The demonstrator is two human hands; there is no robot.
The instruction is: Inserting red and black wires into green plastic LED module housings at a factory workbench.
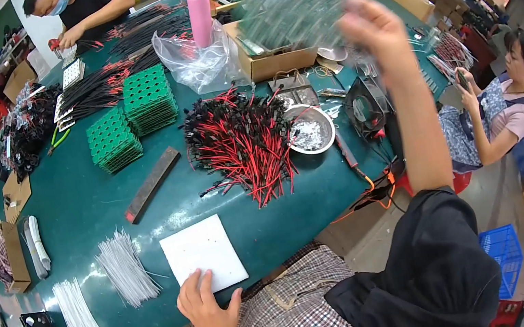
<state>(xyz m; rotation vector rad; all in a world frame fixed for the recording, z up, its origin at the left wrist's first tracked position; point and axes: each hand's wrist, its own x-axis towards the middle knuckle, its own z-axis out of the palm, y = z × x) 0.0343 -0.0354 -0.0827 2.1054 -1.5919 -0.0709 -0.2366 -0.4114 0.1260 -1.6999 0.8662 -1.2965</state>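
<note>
My left hand (208, 308) rests at the near edge of a white foam pad (202, 251), its fingers stretched out and touching the pad. My raised right hand (376, 26) is at the far right of the table, closed on the edge of a green panel (291, 6) that is smeared by motion. Under the panel stands an open cardboard box (273, 64). Beyond the pad lies a large heap of red and black wires (244, 142). A metal bowl (310, 129) with silvery bits sits beside the heap.
Stacks of green perforated boards (149, 99), a dark bar (152, 184) and bundles of white strips (126, 268) lie on the green table. A soldering iron (347, 150) and a fan (364, 108) are near the right edge. A pink bottle (200, 16) stands farther back; people are nearby.
</note>
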